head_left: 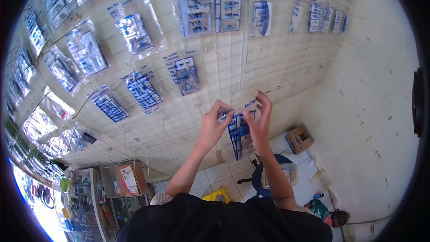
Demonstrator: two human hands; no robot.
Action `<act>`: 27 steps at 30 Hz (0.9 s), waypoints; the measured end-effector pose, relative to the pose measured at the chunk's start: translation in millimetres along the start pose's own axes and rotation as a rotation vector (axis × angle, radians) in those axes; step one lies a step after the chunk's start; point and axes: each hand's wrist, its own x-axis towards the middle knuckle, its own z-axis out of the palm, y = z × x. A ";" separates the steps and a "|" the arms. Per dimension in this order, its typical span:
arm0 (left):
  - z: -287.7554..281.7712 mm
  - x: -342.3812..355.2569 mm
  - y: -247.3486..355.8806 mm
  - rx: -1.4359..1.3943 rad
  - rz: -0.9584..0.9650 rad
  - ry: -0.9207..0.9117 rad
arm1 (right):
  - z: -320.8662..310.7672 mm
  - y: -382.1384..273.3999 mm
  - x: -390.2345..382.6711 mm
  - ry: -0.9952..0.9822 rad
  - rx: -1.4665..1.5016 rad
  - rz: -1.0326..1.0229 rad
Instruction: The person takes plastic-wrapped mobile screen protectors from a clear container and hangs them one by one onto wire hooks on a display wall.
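A clear plastic packet (242, 138) of blue-and-white printed pieces hangs upright in front of the wire grid, between my two hands. My left hand (214, 124) has its thumb and fingers pinched together at the packet's upper left edge. On the other side, my right hand (260, 123) is raised with its thumb over the packet's upper right part. Its fingers curve upward, apart from the thumb, near the wires. Whether those fingers touch a wire is too small to tell. A similar packet (187, 76) hangs up and left of my left hand.
The wire grid (179, 116) covers the wall, with packets on hooks to the left and above. Below stand a blue stool (259, 181) bearing a clear tub, a cardboard box (299, 139) and a yellow object (218, 194). At lower left, a red box (131, 179) sits by a glass cabinet.
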 end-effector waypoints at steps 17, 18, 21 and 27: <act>-9.7 89.8 21.6 -0.384 0.012 0.433 | 56.5 -12.2 101.2 -0.048 0.382 0.210; -9.6 91.7 20.2 -0.395 -0.012 0.433 | 58.0 -9.0 102.5 -0.046 0.378 0.209; -8.0 95.1 20.0 -0.383 -0.034 0.434 | 61.9 -3.4 105.7 -0.043 0.367 0.211; -5.4 95.3 26.7 -0.333 0.019 0.437 | 64.5 6.0 108.2 -0.039 0.405 0.193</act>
